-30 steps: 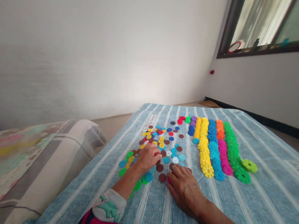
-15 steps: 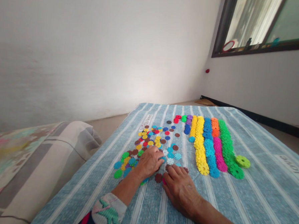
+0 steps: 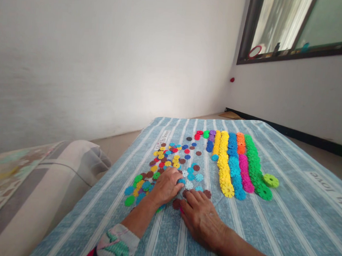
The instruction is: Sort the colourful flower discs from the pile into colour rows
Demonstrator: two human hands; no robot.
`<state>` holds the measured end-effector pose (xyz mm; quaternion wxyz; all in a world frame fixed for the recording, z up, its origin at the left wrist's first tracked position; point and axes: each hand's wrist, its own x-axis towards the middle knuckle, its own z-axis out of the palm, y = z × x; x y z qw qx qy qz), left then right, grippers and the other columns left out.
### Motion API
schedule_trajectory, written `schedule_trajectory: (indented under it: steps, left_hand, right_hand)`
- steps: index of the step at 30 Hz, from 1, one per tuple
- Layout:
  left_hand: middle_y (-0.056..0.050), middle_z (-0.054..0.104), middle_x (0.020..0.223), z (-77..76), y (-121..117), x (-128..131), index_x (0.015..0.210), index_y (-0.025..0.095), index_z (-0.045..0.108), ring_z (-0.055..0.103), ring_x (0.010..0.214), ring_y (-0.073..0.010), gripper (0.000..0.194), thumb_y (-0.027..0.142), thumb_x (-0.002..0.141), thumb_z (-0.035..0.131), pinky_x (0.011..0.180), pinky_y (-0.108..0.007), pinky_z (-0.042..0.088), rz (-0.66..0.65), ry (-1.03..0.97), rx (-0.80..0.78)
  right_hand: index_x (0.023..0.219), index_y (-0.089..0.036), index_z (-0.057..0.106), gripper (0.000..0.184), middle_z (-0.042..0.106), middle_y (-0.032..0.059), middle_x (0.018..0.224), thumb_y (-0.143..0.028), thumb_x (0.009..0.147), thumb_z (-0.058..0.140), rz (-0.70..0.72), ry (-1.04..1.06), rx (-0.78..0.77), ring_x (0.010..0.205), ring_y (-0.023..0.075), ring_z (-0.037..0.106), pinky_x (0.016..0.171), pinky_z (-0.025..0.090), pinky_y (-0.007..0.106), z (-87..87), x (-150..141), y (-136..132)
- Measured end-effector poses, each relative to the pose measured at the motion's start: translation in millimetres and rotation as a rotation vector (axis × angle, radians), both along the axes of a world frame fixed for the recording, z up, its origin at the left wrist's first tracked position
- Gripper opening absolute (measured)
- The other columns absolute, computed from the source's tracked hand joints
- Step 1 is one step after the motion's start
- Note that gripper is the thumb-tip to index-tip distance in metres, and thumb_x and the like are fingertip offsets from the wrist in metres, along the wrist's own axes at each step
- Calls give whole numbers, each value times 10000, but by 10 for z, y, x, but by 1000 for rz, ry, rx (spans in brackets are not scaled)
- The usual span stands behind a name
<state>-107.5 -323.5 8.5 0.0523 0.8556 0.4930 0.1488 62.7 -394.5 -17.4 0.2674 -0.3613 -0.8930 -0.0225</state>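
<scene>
You held your left hand (image 3: 165, 185) cupped, fingers together over the loose discs (image 3: 163, 158), any pinch hidden; your right hand (image 3: 201, 220) lay spread beside a brown disc (image 3: 176, 203), clear of the colored rows (image 3: 234, 165).

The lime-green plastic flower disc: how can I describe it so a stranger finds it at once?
On the blue striped cover, look at the rightmost row, of green plastic flower discs. Near its end lies the lime-green disc, off to the right, paler than the row.
</scene>
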Motion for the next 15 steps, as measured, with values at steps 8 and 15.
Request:
schedule_trajectory:
  steps: [8,15]
  left_hand:
    - [-7,576,755,30,1,20,750,180,565,516,800,-177,27,160,736,577,728,-281,379,52,-127,-71]
    - [16,568,690,53,87,14,706,176,587,508,681,-134,47,174,708,541,662,-250,387,92,-308,-165]
  right_hand:
    - [1120,-98,603,280,632,113,956,-206,863,627,33,37,76,994,311,531,917,403,472,-9,-50,-97]
    - [943,-113,628,94,621,102,917,-140,856,604,104,-7,135,930,285,528,917,387,462,-86,-104,-81]
